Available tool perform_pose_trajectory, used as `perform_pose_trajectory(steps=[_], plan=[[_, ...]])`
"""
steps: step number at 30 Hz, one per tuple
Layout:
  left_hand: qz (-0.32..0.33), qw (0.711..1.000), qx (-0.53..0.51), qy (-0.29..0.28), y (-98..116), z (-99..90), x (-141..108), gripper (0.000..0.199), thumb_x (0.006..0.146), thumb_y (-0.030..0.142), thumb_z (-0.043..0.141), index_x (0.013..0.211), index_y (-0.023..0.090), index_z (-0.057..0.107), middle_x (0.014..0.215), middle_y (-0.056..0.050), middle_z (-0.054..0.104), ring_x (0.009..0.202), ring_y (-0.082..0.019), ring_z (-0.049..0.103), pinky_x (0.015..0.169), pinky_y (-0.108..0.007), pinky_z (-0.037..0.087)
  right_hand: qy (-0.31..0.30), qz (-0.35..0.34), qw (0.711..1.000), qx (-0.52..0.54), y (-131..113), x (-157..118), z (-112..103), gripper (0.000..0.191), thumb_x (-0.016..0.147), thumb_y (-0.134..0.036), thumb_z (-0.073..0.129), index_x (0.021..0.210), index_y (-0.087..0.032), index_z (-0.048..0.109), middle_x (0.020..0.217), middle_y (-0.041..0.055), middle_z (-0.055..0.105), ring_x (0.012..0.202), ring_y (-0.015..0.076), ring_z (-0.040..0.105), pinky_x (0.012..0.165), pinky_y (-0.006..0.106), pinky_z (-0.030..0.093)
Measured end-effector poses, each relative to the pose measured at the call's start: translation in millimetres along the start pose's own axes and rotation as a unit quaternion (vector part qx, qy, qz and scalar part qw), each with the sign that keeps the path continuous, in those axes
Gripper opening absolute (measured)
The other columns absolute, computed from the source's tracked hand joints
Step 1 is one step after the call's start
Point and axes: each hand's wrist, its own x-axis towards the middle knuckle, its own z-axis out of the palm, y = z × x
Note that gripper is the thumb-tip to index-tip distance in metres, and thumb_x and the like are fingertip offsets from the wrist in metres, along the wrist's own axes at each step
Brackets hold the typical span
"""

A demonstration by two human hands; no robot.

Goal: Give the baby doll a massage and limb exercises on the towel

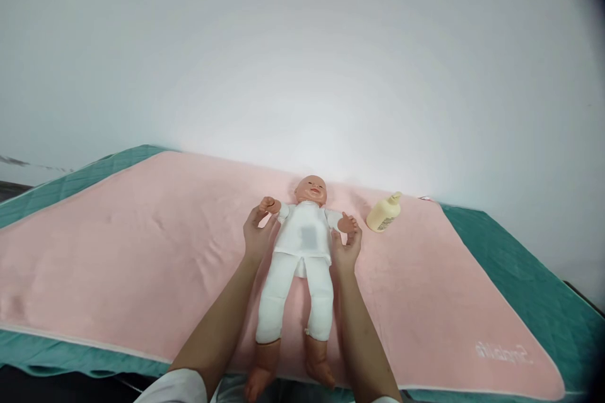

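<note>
A baby doll (pixel 286 286) in a white top and white leggings lies on its back, head away from me and feet toward me. A grey rectangular patch shows on its chest. My left hand (pixel 258 232) grips the doll's arm near its hand on the left, thumb on the inner side. On the other side, my right hand (pixel 347 250) has its fingers around the doll's other forearm, just below its small hand. Both doll arms are spread out to the sides. The bare feet reach the near edge.
Under the doll spreads a pink blanket (pixel 425 302) with lettering at its near right corner. A green quilted cover (pixel 524 271) shows beneath it at both sides. Right of the doll stands a pale yellow pump bottle (pixel 384 213). A white wall (pixel 302 63) rises behind.
</note>
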Motion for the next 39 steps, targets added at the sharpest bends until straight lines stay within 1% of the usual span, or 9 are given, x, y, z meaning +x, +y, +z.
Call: perform_pose_trajectory(steps=[3,7,13,19,24,28,32,36,39], plan=[[0.038,0.997,0.047,-0.037,3.3,0.5,-5.6,0.032,0.078,0.033,0.072,0.106,0.018,0.069,0.109,-0.009,0.071,0.107,-0.026,0.065,0.094,-0.04,0.052,-0.041,-0.051,0.997,-0.035,2.4,0.8,-3.8,0.037,0.08,-0.023,0.065,0.116,-0.018,0.059,0.122,0.0118,0.065,0.115,0.0229,0.062,0.103,0.045,0.048],[0.112,0.983,0.086,-0.115,2.6,1.0,-7.9,0.033,0.078,0.035,0.072,0.108,0.02,0.07,0.112,-0.008,0.072,0.107,-0.025,0.065,0.098,-0.042,0.05,-0.152,-0.172,0.972,-0.054,-0.7,4.0,-6.8,0.028,0.082,-0.014,0.057,0.108,-0.021,0.067,0.12,0.0083,0.068,0.118,0.022,0.062,0.104,0.044,0.049],[0.256,0.935,0.154,-0.194,-7.7,3.0,-5.1,0.028,0.085,0.035,0.067,0.11,0.024,0.07,0.113,-0.006,0.072,0.109,-0.023,0.065,0.097,-0.042,0.051,-0.232,-0.277,0.924,-0.125,-2.4,6.1,-7.4,0.044,0.082,-0.002,0.044,0.106,-0.026,0.071,0.118,0.0049,0.07,0.122,0.0197,0.061,0.1,0.041,0.054],[0.342,0.881,0.201,-0.256,-9.2,5.3,-5.1,0.027,0.088,0.022,0.061,0.115,0.024,0.067,0.117,-0.004,0.071,0.113,-0.022,0.063,0.099,-0.042,0.049,-0.256,-0.296,0.91,-0.134,0.0,5.5,-7.2,0.042,0.088,-0.002,0.041,0.108,-0.025,0.07,0.121,0.0058,0.069,0.124,0.0192,0.059,0.101,0.039,0.055],[0.357,0.867,0.215,-0.273,-4.3,7.4,-5.8,0.03,0.086,0.015,0.06,0.114,0.022,0.067,0.116,-0.003,0.071,0.114,-0.021,0.061,0.098,-0.041,0.05,-0.26,-0.287,0.913,-0.128,-0.1,4.6,-6.1,0.041,0.088,-0.003,0.039,0.104,-0.023,0.071,0.121,0.0063,0.07,0.124,0.0187,0.059,0.103,0.036,0.054],[0.337,0.877,0.199,-0.28,-5.6,8.3,-4.7,0.03,0.085,0.015,0.061,0.112,0.023,0.069,0.114,-0.004,0.072,0.115,-0.022,0.061,0.099,-0.044,0.049,-0.262,-0.266,0.921,-0.113,-0.1,3.9,-6.3,0.041,0.086,-0.003,0.042,0.103,-0.024,0.073,0.12,0.0059,0.07,0.124,0.0191,0.059,0.104,0.038,0.053],[0.258,0.919,0.143,-0.261,-4.1,6.3,-4.3,0.026,0.082,0.021,0.065,0.107,0.026,0.072,0.111,-0.005,0.073,0.114,-0.023,0.063,0.101,-0.045,0.049,-0.23,-0.202,0.95,-0.067,1.9,1.4,-6.8,0.036,0.083,-0.007,0.05,0.104,-0.026,0.073,0.12,0.0057,0.07,0.122,0.0208,0.061,0.104,0.043,0.052],[0.11,0.979,0.074,-0.153,3.4,2.0,-3.2,0.03,0.076,0.032,0.073,0.106,0.023,0.072,0.111,-0.007,0.072,0.109,-0.026,0.065,0.101,-0.044,0.049,-0.124,-0.093,0.988,-0.009,-0.3,-0.3,-4.7,0.024,0.081,-0.019,0.061,0.103,-0.021,0.071,0.117,0.0084,0.07,0.116,0.023,0.064,0.103,0.048,0.05],[0.004,0.998,0.0,-0.066,4.3,-1.7,1.9,0.033,0.072,0.033,0.076,0.101,0.018,0.071,0.107,-0.009,0.072,0.105,-0.027,0.066,0.098,-0.044,0.051,-0.023,0.006,1.0,0.015,-6.8,3.3,-3.3,0.035,0.076,-0.024,0.07,0.11,-0.016,0.065,0.116,0.0122,0.069,0.106,0.0232,0.067,0.096,0.045,0.054]])
